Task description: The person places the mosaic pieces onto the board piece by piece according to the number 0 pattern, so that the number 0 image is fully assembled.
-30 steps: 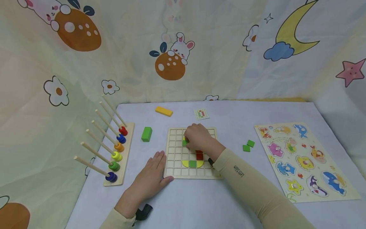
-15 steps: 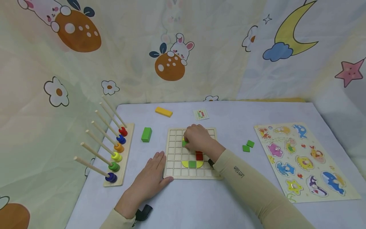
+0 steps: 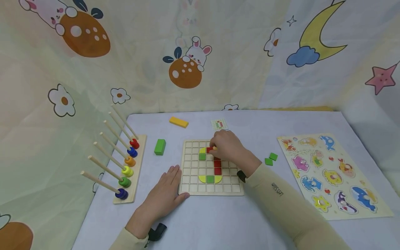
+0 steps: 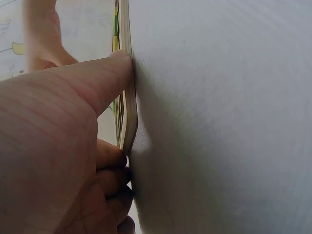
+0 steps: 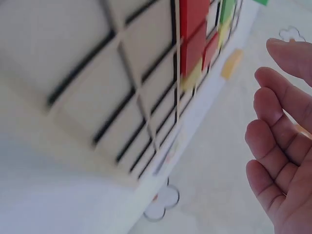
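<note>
A wooden grid board [image 3: 191, 170] lies on the table with coloured tiles in its squares. My left hand [image 3: 167, 189] rests flat at the board's left edge, its thumb [image 4: 109, 73] against the near side. Just over the far part of the board is my right hand [image 3: 230, 147], fingers loosely bent and holding nothing in the right wrist view. Near its fingertips are a red tile [image 3: 209, 150], a yellow tile [image 3: 202, 150] and a green tile [image 3: 202, 157]. Red tiles [image 3: 217, 167] run down the middle. Nearer sits a green tile [image 3: 210, 179] between two rounded yellow ones.
Two loose green tiles [image 3: 271, 159] lie right of the board, before an animal puzzle [image 3: 326, 205]. A peg stand [image 3: 139, 166] with coloured rings, a green block [image 3: 160, 147] and a yellow block [image 3: 178, 122] are to the left. A pattern card [image 3: 215, 124] lies behind the board.
My right hand has shifted right and slightly away from me, uncovering the yellow and red tiles in the far row and more of the red column. My left hand has stayed put.
</note>
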`<state>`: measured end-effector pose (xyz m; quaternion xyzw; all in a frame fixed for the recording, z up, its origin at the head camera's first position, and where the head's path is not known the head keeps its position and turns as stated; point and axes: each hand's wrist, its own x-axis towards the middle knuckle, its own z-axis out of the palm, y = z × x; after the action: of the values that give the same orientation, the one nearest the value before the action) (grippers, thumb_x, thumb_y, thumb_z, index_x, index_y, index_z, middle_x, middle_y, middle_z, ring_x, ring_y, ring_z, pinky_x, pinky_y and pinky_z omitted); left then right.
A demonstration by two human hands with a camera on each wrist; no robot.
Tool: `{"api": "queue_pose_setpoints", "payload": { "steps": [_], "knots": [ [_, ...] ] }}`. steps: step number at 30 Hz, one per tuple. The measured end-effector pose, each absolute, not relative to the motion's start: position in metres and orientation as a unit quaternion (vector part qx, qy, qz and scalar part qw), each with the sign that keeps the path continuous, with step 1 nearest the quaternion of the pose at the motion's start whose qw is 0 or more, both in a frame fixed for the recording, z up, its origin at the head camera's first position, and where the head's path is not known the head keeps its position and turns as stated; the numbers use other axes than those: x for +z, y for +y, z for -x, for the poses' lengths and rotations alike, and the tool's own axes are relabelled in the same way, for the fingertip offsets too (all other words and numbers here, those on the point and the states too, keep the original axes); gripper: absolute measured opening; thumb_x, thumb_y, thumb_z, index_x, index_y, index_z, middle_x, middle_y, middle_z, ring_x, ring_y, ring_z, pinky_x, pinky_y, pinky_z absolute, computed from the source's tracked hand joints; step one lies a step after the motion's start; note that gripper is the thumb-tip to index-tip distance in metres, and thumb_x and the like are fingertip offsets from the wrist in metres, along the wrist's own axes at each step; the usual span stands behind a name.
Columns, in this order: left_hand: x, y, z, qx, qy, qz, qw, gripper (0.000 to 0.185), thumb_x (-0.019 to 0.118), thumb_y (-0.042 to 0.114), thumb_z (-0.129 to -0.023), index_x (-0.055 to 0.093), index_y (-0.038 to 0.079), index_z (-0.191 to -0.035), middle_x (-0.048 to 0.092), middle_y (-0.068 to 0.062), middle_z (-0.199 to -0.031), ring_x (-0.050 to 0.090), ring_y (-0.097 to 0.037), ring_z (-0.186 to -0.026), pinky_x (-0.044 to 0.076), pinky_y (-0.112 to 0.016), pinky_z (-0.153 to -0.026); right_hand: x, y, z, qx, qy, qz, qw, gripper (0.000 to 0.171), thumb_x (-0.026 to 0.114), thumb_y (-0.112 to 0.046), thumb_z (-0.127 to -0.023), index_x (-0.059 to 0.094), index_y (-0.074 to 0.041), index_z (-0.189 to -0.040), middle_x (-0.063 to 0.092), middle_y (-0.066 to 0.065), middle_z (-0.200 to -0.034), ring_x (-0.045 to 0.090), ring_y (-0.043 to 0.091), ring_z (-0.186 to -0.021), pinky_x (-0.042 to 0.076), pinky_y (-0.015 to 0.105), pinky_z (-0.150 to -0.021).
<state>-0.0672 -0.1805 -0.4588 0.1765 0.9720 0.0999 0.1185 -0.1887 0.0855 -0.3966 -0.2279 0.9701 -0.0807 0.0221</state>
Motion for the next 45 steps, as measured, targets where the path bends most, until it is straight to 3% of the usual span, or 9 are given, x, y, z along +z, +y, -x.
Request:
{"api": "queue_pose_setpoints", "payload": {
  "steps": [12,24,45],
  "knots": [
    [-0.460,-0.179,0.068,0.100,0.973,-0.171,0.122,0.098,0.063,0.063,-0.097,0.025,0.005,-0.166,0.017,-0.011,-0.177,0.012,-0.029,-0.165,0.020,-0.052,-0.133,-0.387,0.141,0.172,-0.108,0.978,0.177,-0.011,0.018,0.086,-0.028,-0.087,0.084,-0.015,-0.099,0.072,-0.001,-0.089,0.058,0.019,-0.084,0.049,0.037,-0.077],
    [-0.461,-0.180,0.068,0.098,0.973,-0.171,0.122,0.098,0.063,0.064,-0.097,0.025,0.005,-0.166,0.017,-0.011,-0.177,0.012,-0.029,-0.166,0.020,-0.052,-0.133,-0.380,0.185,0.167,-0.115,0.982,0.143,-0.036,0.022,0.082,-0.026,-0.090,0.083,-0.011,-0.107,0.074,0.007,-0.098,0.062,0.028,-0.095,0.051,0.047,-0.086],
    [-0.463,-0.181,0.069,0.095,0.972,-0.176,0.120,0.099,0.063,0.064,-0.097,0.024,0.006,-0.166,0.017,-0.011,-0.177,0.012,-0.029,-0.166,0.020,-0.052,-0.133,-0.389,0.256,0.151,-0.110,0.990,0.089,-0.005,0.024,0.077,-0.024,-0.093,0.082,-0.007,-0.109,0.073,0.013,-0.101,0.064,0.033,-0.095,0.053,0.049,-0.080]
  ]
}}
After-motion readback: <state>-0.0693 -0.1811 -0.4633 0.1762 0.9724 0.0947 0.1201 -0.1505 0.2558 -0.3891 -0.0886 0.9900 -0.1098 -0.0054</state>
